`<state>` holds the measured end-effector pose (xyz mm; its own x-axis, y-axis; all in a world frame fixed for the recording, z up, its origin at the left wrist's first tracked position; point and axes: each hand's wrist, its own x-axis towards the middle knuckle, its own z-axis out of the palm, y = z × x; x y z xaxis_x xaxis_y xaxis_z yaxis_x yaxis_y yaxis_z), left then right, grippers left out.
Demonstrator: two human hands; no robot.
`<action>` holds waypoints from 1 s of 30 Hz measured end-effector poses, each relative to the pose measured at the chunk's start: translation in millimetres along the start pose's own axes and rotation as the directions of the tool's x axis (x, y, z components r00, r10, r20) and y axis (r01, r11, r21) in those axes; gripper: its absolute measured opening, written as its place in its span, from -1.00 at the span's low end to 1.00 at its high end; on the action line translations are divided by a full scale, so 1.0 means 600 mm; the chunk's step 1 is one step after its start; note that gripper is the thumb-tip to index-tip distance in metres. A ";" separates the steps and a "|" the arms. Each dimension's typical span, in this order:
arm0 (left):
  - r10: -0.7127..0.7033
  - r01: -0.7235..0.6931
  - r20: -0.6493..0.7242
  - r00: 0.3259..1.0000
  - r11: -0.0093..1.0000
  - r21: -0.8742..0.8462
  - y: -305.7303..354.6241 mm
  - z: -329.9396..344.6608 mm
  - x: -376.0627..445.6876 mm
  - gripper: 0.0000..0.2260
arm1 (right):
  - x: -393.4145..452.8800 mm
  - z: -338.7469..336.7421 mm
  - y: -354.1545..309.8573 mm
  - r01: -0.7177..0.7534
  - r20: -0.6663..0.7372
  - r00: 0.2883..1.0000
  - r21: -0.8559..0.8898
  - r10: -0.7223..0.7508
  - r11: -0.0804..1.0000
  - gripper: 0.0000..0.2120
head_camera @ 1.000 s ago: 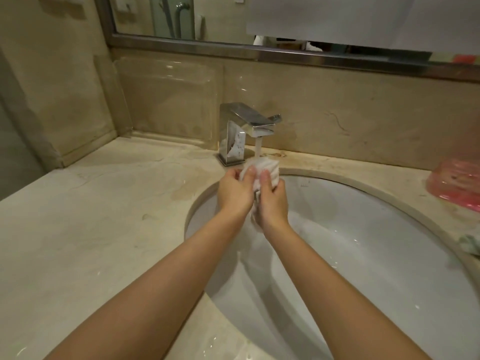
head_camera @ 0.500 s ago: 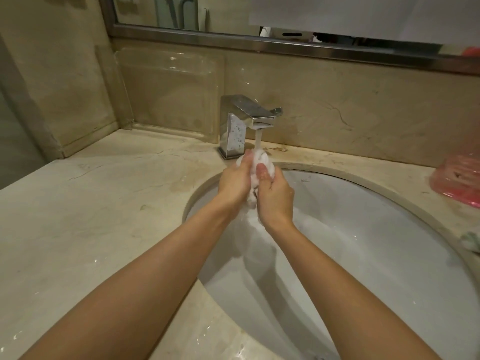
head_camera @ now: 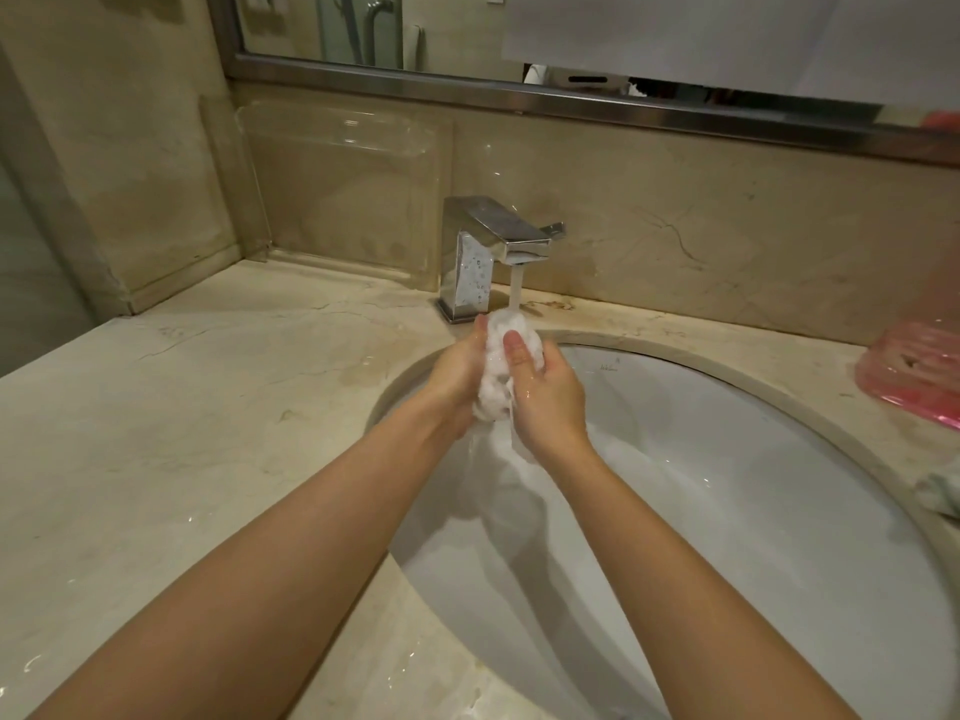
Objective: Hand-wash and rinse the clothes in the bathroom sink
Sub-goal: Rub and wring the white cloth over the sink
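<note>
A small white cloth (head_camera: 496, 376), wet and bunched up, is squeezed between both my hands over the back of the white sink (head_camera: 727, 511). My left hand (head_camera: 457, 376) grips its left side, and my right hand (head_camera: 545, 392) curls round its right side with the thumb across the front. Water runs from the chrome faucet (head_camera: 488, 252) straight onto the top of the cloth and drips down into the basin.
A beige marble counter (head_camera: 182, 433) surrounds the sink. A pink plastic soap dish (head_camera: 914, 371) stands at the right edge, with a pale cloth (head_camera: 940, 493) on the counter below it. A clear acrylic tray (head_camera: 343, 200) leans on the back wall under the mirror.
The cloth went from a flatter fold held up at the spout to a tight wad pressed between both hands. The hands stayed under the running water.
</note>
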<state>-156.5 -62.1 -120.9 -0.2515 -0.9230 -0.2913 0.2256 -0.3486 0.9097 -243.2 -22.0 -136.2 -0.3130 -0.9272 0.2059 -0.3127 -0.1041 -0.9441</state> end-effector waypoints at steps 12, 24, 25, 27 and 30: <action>-0.269 0.274 -0.081 0.960 0.960 0.056 0.002 0.004 -0.004 -0.51 | 0.012 -0.012 0.006 -0.163 -0.001 0.983 0.432 0.182 0.887 -0.77; -0.075 0.057 -0.118 0.990 0.987 -0.152 0.002 -0.001 0.004 -0.51 | 0.012 -0.026 0.004 -0.152 0.047 0.988 0.423 0.146 0.893 -0.71; -0.035 0.019 -0.123 0.992 0.992 -0.128 0.000 -0.002 0.006 -0.46 | 0.012 -0.024 0.004 -0.147 0.016 0.988 0.416 0.154 0.897 -0.77; 0.004 -0.010 -0.145 0.989 0.999 -0.041 -0.006 -0.003 0.014 -0.43 | 0.015 -0.023 0.007 -0.156 -0.050 0.981 0.360 0.186 0.920 -0.92; -0.047 0.054 -0.125 0.991 0.997 0.052 -0.008 -0.002 0.011 -0.48 | 0.020 -0.030 0.006 -0.186 -0.110 0.964 0.368 0.241 0.911 -0.86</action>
<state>-158.1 -66.6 -127.9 -0.1422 -0.9186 -0.3686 0.1620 -0.3890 0.9069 -264.2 -27.3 -132.8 -0.4759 -0.8795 -0.0009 0.1036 -0.0551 -0.9931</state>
